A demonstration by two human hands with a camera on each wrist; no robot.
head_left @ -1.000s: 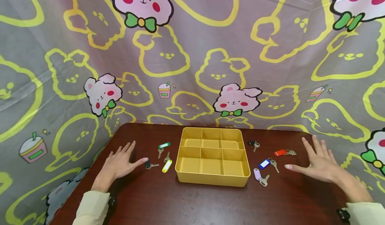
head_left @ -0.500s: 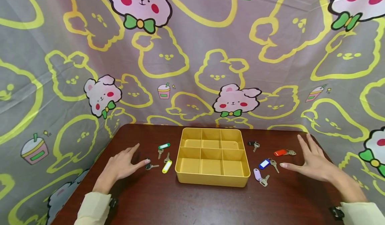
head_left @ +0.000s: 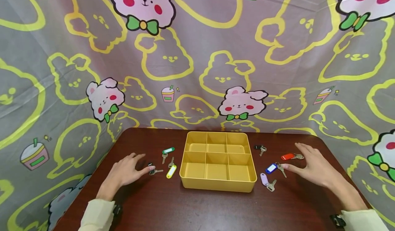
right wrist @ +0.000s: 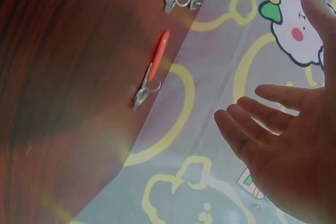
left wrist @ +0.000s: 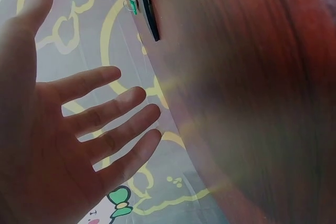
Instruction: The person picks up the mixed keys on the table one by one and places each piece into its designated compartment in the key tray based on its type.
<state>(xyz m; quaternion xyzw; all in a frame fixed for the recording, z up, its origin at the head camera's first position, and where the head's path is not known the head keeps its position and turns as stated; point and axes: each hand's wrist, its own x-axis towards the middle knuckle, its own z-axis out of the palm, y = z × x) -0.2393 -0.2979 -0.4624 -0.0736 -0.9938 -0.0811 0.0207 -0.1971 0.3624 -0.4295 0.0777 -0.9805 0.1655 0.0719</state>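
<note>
My left hand [head_left: 124, 171] is over the table's left side, fingers apart and loosely bent, holding nothing. Its thumb overlaps a key with a black tag [head_left: 151, 170] in the head view; in the left wrist view that black tag [left wrist: 149, 17] lies apart from the fingers. Just beyond are keys with a green tag [head_left: 168, 150] and a yellow tag [head_left: 171, 171]. On the other side, my right hand [head_left: 316, 166] hovers with relaxed fingers and an empty palm. Near it lie keys with a red tag [head_left: 288, 156], a blue tag [head_left: 271, 168] and a lilac tag [head_left: 263, 179].
A yellow box [head_left: 218, 184] with several compartments stands mid-table between the two groups of keys. Another key with a black tag [head_left: 258, 147] lies by its right side. Patterned cloth [head_left: 197, 63] hangs behind and beside the dark brown table [head_left: 197, 210].
My right hand has moved left and its fingers have bent more, its thumb now by the blue-tagged key. My left hand's fingers have drawn in and lowered slightly. The keys and box are unmoved.
</note>
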